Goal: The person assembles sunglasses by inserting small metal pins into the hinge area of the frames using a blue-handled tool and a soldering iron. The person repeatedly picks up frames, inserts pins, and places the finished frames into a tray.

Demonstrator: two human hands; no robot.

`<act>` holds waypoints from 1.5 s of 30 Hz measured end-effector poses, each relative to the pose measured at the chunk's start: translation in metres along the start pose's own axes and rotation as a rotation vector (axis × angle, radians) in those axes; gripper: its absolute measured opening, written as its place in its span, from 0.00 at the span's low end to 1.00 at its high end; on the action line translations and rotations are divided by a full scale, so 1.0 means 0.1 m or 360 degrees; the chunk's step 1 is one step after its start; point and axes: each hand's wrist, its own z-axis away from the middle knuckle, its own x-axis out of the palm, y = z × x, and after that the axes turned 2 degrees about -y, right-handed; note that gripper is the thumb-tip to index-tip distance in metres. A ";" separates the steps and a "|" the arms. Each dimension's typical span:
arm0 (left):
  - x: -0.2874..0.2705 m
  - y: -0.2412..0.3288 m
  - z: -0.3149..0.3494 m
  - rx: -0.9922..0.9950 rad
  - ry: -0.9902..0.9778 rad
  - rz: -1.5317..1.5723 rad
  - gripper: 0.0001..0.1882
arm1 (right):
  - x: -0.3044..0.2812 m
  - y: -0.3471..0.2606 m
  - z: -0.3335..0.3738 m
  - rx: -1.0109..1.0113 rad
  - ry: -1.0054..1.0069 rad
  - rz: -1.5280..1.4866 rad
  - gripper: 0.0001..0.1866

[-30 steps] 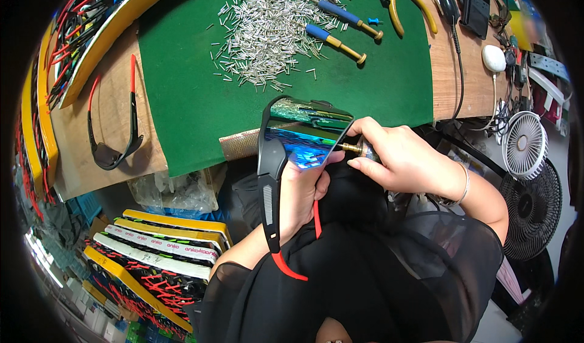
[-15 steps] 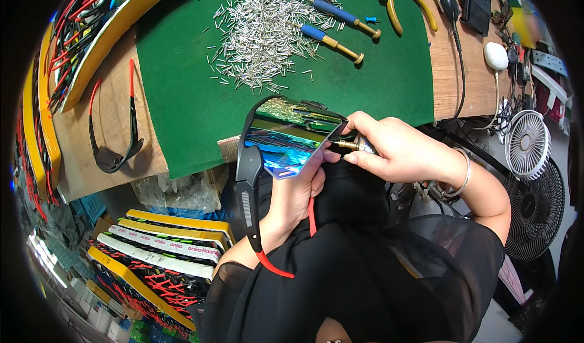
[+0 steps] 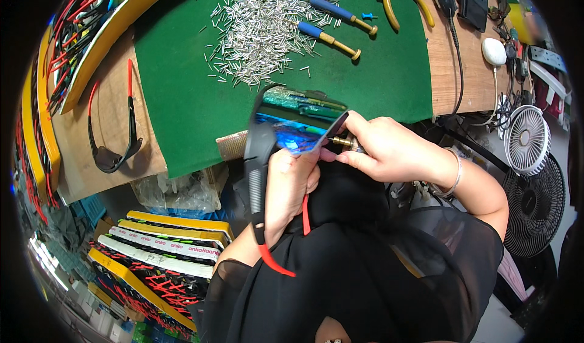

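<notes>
A pair of wraparound sunglasses (image 3: 302,108) with a mirrored blue-green lens and black, red-tipped arms is gripped in my left hand (image 3: 289,175). One arm (image 3: 255,188) hangs down on the left, and the other red tip (image 3: 306,216) shows beside my wrist. My right hand (image 3: 383,148) is closed around a brass-tipped screwdriver (image 3: 343,141), its tip against the sunglasses' right side near the hinge. The exact contact is hidden by my fingers. Beyond the sunglasses, a heap of small metal pins (image 3: 258,35) lies on the green mat (image 3: 188,105).
Two blue-handled brass tools (image 3: 333,41), a blue push pin (image 3: 368,17) and yellow-handled pliers (image 3: 390,8) lie on the mat. Another sunglasses frame (image 3: 109,160) rests left. Yellow-edged racks of frames (image 3: 167,218) stand lower left. A white fan (image 3: 527,141) is at right.
The sunglasses have tilted in my left hand, the lens turning away and rising slightly. My right hand stays close to the hinge with the screwdriver.
</notes>
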 end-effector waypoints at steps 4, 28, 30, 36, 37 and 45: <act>0.00 0.00 0.00 0.0038 0.0035 0.0048 0.10 | 0.07 0.04 0.03 -0.0105 0.0114 0.0098 0.17; 0.10 0.34 0.09 0.0251 -0.0214 -0.0096 0.13 | -0.15 -0.19 -0.22 -0.0817 0.1016 0.0092 0.13; 0.09 0.33 0.07 0.0204 -0.0220 -0.0052 0.14 | -0.08 -0.22 -0.25 -0.0845 0.1213 0.0209 0.11; 0.09 0.32 0.12 0.0193 -0.0178 -0.0065 0.12 | -0.08 -0.27 -0.23 -0.0885 0.1166 0.0074 0.06; 0.07 0.32 0.12 0.0252 -0.0243 -0.0069 0.12 | -0.14 -0.31 -0.19 -0.0677 0.0991 -0.0130 0.05; -0.13 0.51 0.09 0.0680 -0.0187 -0.0497 0.27 | -0.25 -0.30 -0.10 -0.0106 0.0281 -0.0872 0.12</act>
